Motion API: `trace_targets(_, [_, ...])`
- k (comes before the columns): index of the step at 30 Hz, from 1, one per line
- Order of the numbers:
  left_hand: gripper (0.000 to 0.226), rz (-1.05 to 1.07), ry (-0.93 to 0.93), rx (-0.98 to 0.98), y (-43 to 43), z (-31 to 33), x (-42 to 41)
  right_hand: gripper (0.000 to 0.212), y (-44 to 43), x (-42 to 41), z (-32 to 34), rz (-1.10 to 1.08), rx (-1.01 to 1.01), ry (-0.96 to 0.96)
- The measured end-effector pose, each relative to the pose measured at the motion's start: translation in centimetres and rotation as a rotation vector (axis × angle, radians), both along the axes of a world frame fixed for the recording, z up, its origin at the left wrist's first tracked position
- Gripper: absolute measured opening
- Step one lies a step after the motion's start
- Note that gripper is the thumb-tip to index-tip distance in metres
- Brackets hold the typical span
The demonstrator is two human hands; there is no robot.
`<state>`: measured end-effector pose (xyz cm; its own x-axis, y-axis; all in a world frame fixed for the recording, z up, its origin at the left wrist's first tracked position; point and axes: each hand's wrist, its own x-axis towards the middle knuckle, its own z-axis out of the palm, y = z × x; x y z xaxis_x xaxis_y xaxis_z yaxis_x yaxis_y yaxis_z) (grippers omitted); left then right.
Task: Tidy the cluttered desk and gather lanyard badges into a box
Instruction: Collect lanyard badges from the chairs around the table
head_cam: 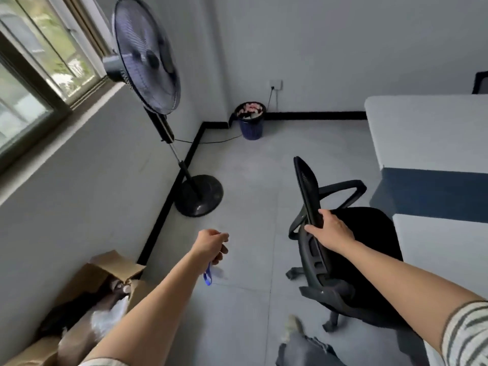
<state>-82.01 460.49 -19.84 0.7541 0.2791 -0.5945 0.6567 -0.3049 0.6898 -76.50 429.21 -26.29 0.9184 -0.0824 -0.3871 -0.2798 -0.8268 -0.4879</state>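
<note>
Blue fabric lanyard hangs in left hand clamped grip, not yet in brown cardboard box; right hand clamps black mesh chair

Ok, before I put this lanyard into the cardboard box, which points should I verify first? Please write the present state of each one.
1. Left hand grips the blue lanyard: ok.
2. Badge hangs on the lanyard: cannot tell, the end is blurred.
3. Cardboard box has its flaps open: ok.
4. Room inside the box: cannot tell; dark and white things lie in it.
5. Left hand is over the box: not ok; it is to the right of it, above the floor.
6. Right hand is free: not ok; it grips the chair backrest.
</note>
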Motion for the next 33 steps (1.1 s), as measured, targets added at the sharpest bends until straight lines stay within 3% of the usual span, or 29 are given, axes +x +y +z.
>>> trace_targets(4, [0.013, -0.104, 0.03, -0.013, -0.7, -1.5, 6.9, 0.094, 0.3, 4.5, -1.1, -0.046, 0.058, 0.111])
trace_targets(7, [0.013, -0.211, 0.072, -0.01, -1.2, -2.0, 11.9, 0.088, 1.5, 6.8, -2.3, -0.006, 0.029, 0.198])
trace_targets(17, [0.009, -0.452, 0.034, 0.025, -1.6, -3.7, 22.7, 0.075, 6.0, 5.4, -2.5, -0.023, -0.05, 0.216])
trace_targets(26, [0.022, -0.69, 0.047, 0.027, 0.0, -6.3, 26.3, 0.074, 14.2, -0.9, -2.7, -0.243, -0.006, 0.137])
trace_targets(33, [0.032, -0.746, 0.045, 0.082, 2.6, -7.9, 24.2, 0.069, 21.0, -6.3, -2.4, -0.306, -0.052, 0.139])
